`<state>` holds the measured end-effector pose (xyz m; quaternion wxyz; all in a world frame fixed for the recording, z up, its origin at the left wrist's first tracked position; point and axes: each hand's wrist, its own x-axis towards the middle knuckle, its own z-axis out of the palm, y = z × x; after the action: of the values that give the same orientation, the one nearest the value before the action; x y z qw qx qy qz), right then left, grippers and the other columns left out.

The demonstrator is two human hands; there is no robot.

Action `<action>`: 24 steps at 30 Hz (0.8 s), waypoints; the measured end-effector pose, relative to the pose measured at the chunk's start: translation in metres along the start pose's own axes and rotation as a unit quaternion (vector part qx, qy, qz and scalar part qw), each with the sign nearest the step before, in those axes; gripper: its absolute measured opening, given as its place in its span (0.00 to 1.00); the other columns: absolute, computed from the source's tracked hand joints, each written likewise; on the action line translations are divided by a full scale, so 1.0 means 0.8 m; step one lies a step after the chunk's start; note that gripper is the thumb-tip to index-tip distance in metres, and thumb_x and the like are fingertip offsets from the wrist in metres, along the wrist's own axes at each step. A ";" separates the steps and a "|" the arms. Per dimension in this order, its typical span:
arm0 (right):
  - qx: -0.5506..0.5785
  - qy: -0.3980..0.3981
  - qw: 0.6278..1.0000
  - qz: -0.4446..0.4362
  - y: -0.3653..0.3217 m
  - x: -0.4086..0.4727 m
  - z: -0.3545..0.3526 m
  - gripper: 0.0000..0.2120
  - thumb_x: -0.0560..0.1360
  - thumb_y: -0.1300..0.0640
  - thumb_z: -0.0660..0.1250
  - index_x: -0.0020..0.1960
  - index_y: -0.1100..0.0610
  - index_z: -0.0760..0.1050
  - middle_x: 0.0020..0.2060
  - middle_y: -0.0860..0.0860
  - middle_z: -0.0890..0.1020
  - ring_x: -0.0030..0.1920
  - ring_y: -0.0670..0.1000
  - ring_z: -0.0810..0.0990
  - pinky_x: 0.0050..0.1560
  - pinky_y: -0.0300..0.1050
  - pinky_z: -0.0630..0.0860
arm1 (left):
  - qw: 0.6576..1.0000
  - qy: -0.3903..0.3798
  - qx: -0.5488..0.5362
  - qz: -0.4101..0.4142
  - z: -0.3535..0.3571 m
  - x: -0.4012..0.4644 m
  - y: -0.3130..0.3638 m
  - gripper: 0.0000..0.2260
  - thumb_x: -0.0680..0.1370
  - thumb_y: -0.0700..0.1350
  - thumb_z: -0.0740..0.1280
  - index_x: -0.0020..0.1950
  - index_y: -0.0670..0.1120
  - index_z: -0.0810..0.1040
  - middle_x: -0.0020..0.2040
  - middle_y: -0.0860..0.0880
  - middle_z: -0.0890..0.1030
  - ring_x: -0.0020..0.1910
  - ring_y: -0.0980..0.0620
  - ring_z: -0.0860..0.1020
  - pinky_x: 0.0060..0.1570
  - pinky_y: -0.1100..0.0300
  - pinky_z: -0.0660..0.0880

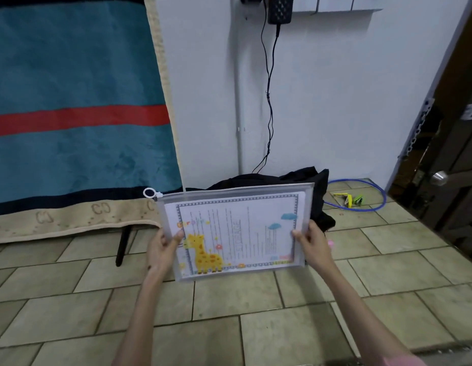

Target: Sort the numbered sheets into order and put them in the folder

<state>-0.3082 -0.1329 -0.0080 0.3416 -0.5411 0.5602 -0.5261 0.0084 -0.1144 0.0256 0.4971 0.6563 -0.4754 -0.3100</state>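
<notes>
A translucent zip folder (236, 231) with a yellow giraffe print is held up in the air in front of me, above the tiled floor. White sheets (256, 220) with a patterned border show through its front; their numbers cannot be read. My left hand (163, 247) grips the folder's left edge, thumb on the front. Gripping the right edge the same way is my right hand (312, 243). The zip's white ring pull (150, 193) sits at the top left corner.
A bed with a teal, red-striped blanket (76, 114) stands at the left, one black leg (122, 245) on the tiles. Behind the folder lies a black bag (295, 178). A blue cable loop (372, 196) and small staplers (351, 199) lie near the wall; a wooden door (453, 167) stands right.
</notes>
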 end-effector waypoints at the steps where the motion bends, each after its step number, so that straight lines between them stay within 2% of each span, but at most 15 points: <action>1: 0.001 0.010 1.000 -0.005 0.000 -0.004 0.005 0.15 0.76 0.64 0.63 0.62 0.60 0.68 0.55 0.53 0.78 0.56 0.53 0.78 0.45 0.29 0.76 | 1.000 0.026 -0.014 0.005 0.003 -0.003 -0.004 0.10 0.77 0.43 0.65 0.56 0.40 0.75 0.53 0.41 0.81 0.51 0.46 0.79 0.38 0.64 0.74; 3: 0.004 0.007 1.000 -0.011 -0.003 -0.009 0.013 0.22 0.77 0.63 0.63 0.69 0.59 0.62 0.61 0.51 0.75 0.60 0.50 0.75 0.57 0.37 0.75 | 0.997 0.073 -0.033 0.005 0.005 -0.010 -0.011 0.09 0.77 0.47 0.66 0.54 0.43 0.76 0.51 0.41 0.81 0.52 0.43 0.80 0.41 0.57 0.73; 5: -0.023 0.012 1.000 -0.015 -0.006 -0.015 0.022 0.27 0.77 0.63 0.62 0.74 0.55 0.58 0.66 0.46 0.70 0.63 0.46 0.71 0.64 0.41 0.67 | 0.994 0.106 -0.021 -0.005 0.005 -0.018 -0.019 0.12 0.77 0.49 0.65 0.55 0.42 0.76 0.49 0.42 0.81 0.51 0.41 0.79 0.39 0.58 0.71; 7: -0.086 0.014 0.996 -0.015 -0.004 -0.026 0.032 0.28 0.78 0.63 0.61 0.75 0.55 0.55 0.65 0.45 0.68 0.62 0.44 0.68 0.62 0.37 0.63 | 0.991 0.126 0.024 -0.031 0.004 -0.029 -0.028 0.15 0.78 0.48 0.64 0.60 0.40 0.74 0.54 0.38 0.79 0.55 0.39 0.77 0.44 0.56 0.71; 10: -0.201 -0.029 0.979 0.026 0.014 -0.051 0.046 0.28 0.79 0.60 0.58 0.76 0.52 0.53 0.56 0.51 0.67 0.47 0.47 0.72 0.49 0.39 0.68 | 0.988 0.108 0.085 -0.068 0.000 -0.038 -0.063 0.22 0.78 0.47 0.65 0.69 0.40 0.67 0.63 0.37 0.75 0.62 0.37 0.74 0.59 0.47 0.72; 12: -0.267 -0.046 0.962 0.046 0.029 -0.065 0.055 0.24 0.80 0.57 0.56 0.75 0.50 0.56 0.55 0.52 0.67 0.45 0.49 0.74 0.47 0.42 0.73 | 0.984 0.083 0.136 -0.078 0.003 -0.043 -0.091 0.22 0.78 0.49 0.64 0.70 0.42 0.67 0.63 0.38 0.75 0.61 0.38 0.74 0.59 0.42 0.73; 14: -0.340 -0.052 0.938 0.054 0.042 -0.072 0.063 0.22 0.80 0.51 0.52 0.74 0.50 0.59 0.65 0.55 0.66 0.57 0.52 0.73 0.58 0.46 0.72 | 0.969 0.078 0.221 -0.079 0.009 -0.051 -0.106 0.24 0.79 0.51 0.60 0.73 0.44 0.63 0.67 0.39 0.72 0.64 0.38 0.71 0.62 0.43 0.71; 15: -0.386 -0.066 0.919 0.054 0.046 -0.074 0.067 0.24 0.80 0.45 0.48 0.74 0.49 0.57 0.71 0.55 0.61 0.65 0.53 0.68 0.64 0.48 0.67 | 0.958 0.066 0.270 -0.070 0.013 -0.055 -0.111 0.26 0.79 0.54 0.57 0.75 0.46 0.59 0.71 0.41 0.67 0.68 0.40 0.67 0.65 0.44 0.67; 17: -0.454 -0.115 0.882 0.053 0.049 -0.078 0.071 0.37 0.72 0.32 0.32 0.76 0.47 0.50 0.77 0.51 0.51 0.75 0.54 0.53 0.71 0.53 0.55 | 0.935 0.006 0.350 -0.060 0.021 -0.062 -0.115 0.26 0.80 0.58 0.50 0.77 0.53 0.51 0.77 0.46 0.56 0.75 0.46 0.58 0.70 0.46 0.58; 18: -0.466 -0.135 0.873 0.056 0.051 -0.079 0.072 0.46 0.64 0.30 0.24 0.77 0.46 0.47 0.77 0.49 0.48 0.76 0.53 0.48 0.73 0.55 0.50 | 0.925 -0.020 0.375 -0.063 0.023 -0.064 -0.115 0.25 0.80 0.59 0.48 0.76 0.57 0.50 0.78 0.48 0.53 0.76 0.48 0.54 0.71 0.46 0.55; 20: -0.482 -0.149 0.862 0.054 0.057 -0.078 0.071 0.55 0.54 0.31 0.14 0.77 0.46 0.42 0.77 0.49 0.45 0.77 0.52 0.43 0.74 0.56 0.45 | 0.914 -0.033 0.399 -0.069 0.026 -0.062 -0.119 0.24 0.80 0.60 0.48 0.76 0.60 0.49 0.78 0.49 0.50 0.77 0.50 0.49 0.72 0.44 0.52; 22: -0.484 -0.147 0.861 0.055 0.056 -0.079 0.072 0.56 0.53 0.31 0.13 0.77 0.46 0.42 0.77 0.48 0.45 0.77 0.51 0.43 0.74 0.56 0.45 | 0.909 -0.034 0.409 -0.073 0.030 -0.063 -0.116 0.24 0.80 0.60 0.48 0.76 0.60 0.48 0.78 0.50 0.50 0.77 0.50 0.48 0.73 0.45 0.50; 24: -0.439 -0.135 0.887 0.052 0.058 -0.079 0.072 0.48 0.61 0.30 0.21 0.76 0.45 0.47 0.77 0.47 0.48 0.77 0.50 0.45 0.74 0.54 0.45 | 0.920 -0.019 0.387 -0.064 0.029 -0.063 -0.115 0.25 0.80 0.60 0.50 0.76 0.59 0.51 0.78 0.50 0.51 0.77 0.50 0.49 0.73 0.46 0.48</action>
<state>-0.2535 -0.0910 -0.0767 0.1681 -0.6716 0.7097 -0.1303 -0.0012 -0.0707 -0.0723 0.1748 0.8204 -0.5247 -0.1454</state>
